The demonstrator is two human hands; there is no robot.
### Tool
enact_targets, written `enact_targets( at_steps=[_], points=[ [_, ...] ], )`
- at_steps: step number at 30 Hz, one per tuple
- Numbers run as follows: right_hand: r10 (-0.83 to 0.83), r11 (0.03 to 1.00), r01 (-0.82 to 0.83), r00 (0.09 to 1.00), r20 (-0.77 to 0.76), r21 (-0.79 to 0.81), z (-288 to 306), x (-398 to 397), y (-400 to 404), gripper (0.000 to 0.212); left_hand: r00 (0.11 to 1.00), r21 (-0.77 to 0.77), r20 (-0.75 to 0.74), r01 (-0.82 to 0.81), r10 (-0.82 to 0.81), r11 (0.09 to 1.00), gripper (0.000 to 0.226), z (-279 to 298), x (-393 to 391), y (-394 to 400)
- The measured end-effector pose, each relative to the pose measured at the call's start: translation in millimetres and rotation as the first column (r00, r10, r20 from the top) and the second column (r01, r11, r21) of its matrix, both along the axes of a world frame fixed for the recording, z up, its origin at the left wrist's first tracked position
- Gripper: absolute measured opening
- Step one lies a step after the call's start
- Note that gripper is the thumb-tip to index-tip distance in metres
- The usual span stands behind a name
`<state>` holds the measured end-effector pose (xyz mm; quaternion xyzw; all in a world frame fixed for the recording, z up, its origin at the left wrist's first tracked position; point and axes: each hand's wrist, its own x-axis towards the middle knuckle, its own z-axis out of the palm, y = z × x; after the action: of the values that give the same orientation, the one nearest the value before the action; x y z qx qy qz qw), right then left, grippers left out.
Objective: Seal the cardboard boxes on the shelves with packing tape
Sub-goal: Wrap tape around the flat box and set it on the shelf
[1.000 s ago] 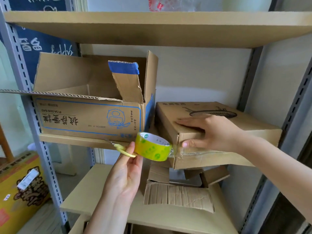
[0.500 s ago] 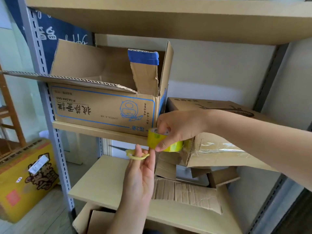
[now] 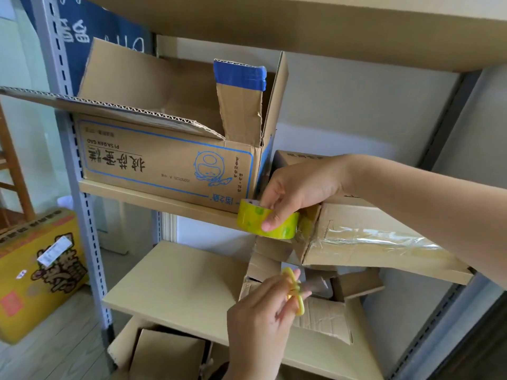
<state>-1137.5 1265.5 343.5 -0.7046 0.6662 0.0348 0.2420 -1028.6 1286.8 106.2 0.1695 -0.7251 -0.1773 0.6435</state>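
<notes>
My right hand point(image 3: 299, 190) grips a yellow-green roll of clear packing tape point(image 3: 263, 223) at the left end of a flat closed cardboard box point(image 3: 384, 242) that juts off the middle shelf. A shiny strip of tape runs along that box's front face and joins the roll. Below it, my left hand point(image 3: 263, 314) holds yellow-handled scissors point(image 3: 295, 290), blurred. A larger box with blue print point(image 3: 164, 160) stands to the left on the same shelf, its flaps up and open.
A lower shelf board point(image 3: 178, 281) carries an open box with loose flaps point(image 3: 323, 311). More cardboard lies beneath. Grey slotted uprights point(image 3: 79, 187) frame the rack. A yellow printed carton point(image 3: 35, 270) sits on the floor at left.
The roll passed from my left hand to my right, which left the flat box's top. My left hand dropped with the scissors below the box. The view shifted closer.
</notes>
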Motion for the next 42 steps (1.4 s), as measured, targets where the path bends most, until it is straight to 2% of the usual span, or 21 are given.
enact_targets(
  at_steps=[3,5,8,10,14,17,19,21,22,24,27,31,34,38,40,42],
  points=[
    [0.002,1.0,-0.002,0.999,0.037,-0.001,1,0,3,0.037,0.997,-0.152,0.007,-0.071,0.073,0.986,0.022,5,-7,1],
    [0.009,1.0,-0.009,0.996,0.085,0.002,0,-2,4,0.033,0.999,-0.156,0.022,-0.04,0.044,0.987,0.019,13,-13,1],
    [-0.001,0.998,-0.009,0.988,0.155,0.066,-2,-3,6,0.039,0.997,-0.093,0.051,-0.047,0.052,0.995,0.024,20,-25,-2],
    [0.021,0.996,-0.034,0.988,0.156,0.085,-3,-4,4,0.039,1.0,-0.001,-0.011,-0.004,0.004,1.0,0.026,22,-28,1],
    [0.035,0.995,-0.052,0.981,0.191,0.083,-9,-9,1,0.036,0.991,0.231,-0.13,0.062,-0.032,0.971,0.027,30,-31,10],
    [-0.012,1.0,0.01,0.974,0.228,0.01,-17,-15,-3,0.028,0.99,0.288,-0.134,0.07,-0.032,0.955,0.026,37,-38,10],
    [-0.006,0.995,0.023,0.986,0.164,-0.102,-20,-17,-5,0.016,0.989,0.313,-0.135,0.094,-0.054,0.945,0.031,42,-39,12],
    [0.022,0.98,-0.028,0.999,-0.032,-0.199,-22,-17,-4,0.006,0.993,0.321,-0.107,0.082,-0.05,0.943,0.041,45,-40,13],
    [0.018,0.974,-0.044,0.993,-0.119,-0.222,-23,-17,-3,0.006,0.994,0.331,-0.096,0.079,-0.05,0.94,0.042,46,-41,13],
    [-0.013,0.97,-0.028,0.985,-0.17,-0.241,-21,-17,-1,0.007,0.995,0.345,-0.089,0.075,-0.047,0.936,0.033,46,-45,11],
    [-0.024,0.956,-0.018,0.99,-0.14,-0.291,-15,-18,-2,0.011,0.995,0.374,-0.096,0.07,-0.037,0.925,0.029,46,-48,7],
    [-0.029,0.958,0.028,1.0,-0.001,-0.284,-11,-19,-1,0.013,0.99,0.351,-0.136,0.017,0.033,0.936,0.025,46,-58,7],
    [-0.028,0.959,0.013,0.998,-0.051,-0.283,-12,-19,-2,0.012,0.985,0.359,-0.157,-0.005,0.066,0.933,0.022,42,-68,9],
    [-0.067,0.975,0.06,0.997,-0.027,-0.213,-11,-15,-2,0.016,0.972,0.475,-0.234,0.112,0.003,0.873,0.021,45,-71,14],
    [-0.097,0.982,0.088,0.994,-0.042,-0.168,-12,-10,-4,0.027,0.967,0.481,-0.256,0.14,-0.014,0.865,0.028,44,-71,13],
    [-0.164,0.979,0.167,0.986,0.034,-0.12,-12,-7,-8,0.039,0.968,0.476,-0.25,0.134,-0.012,0.869,0.036,42,-71,11]
  ],
)
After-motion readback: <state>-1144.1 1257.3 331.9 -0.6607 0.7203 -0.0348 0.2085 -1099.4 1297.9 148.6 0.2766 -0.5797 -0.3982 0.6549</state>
